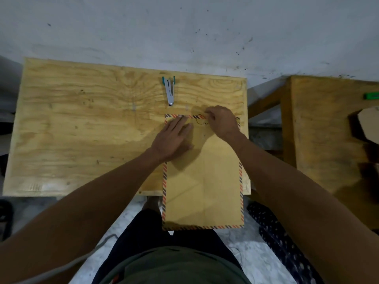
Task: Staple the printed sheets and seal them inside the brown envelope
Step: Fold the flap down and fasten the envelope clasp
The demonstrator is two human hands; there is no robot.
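Envelope (203,181) lay flat on the counter (82,130), flap end away from the person, near end hanging off the counter edge over the lap. Flap looked folded down, striped border along the far edge.

Left hand (172,140): fingers straight, palm down, pressed on the envelope's upper left part just below the flap. Held nothing, just pinned it.

Right hand (222,121): fingers curled at the flap's top edge, just right of the left fingertips. It appeared to pinch the thin dark string (198,120) that looped beside a small round fastener (205,124). Exact grip hidden by the knuckles, so I couldn't tell if the string was actually held or the fingers only touched the flap.

Stapler (169,92) sat beyond both hands on the counter, apart from the envelope, nobody touching it.

No loose sheets visible anywhere. Judgement: sheets were probably stapled and already inside; can't confirm, envelope is opaque.

Progress, as judged:
- stapling: likely done, stapler set aside
- inserting: likely done
- flap: down
- sealing: in hand, string closure not visibly wound yet

Left: wind the string round the fastener, check the flap stays shut.

Risk: a good part of the envelope overhung the counter, so lifting the left hand could let it slide toward the lap.

Second counter (328,130) off to the right of the right hand, with a green item (371,96) on it, unidentifiable.
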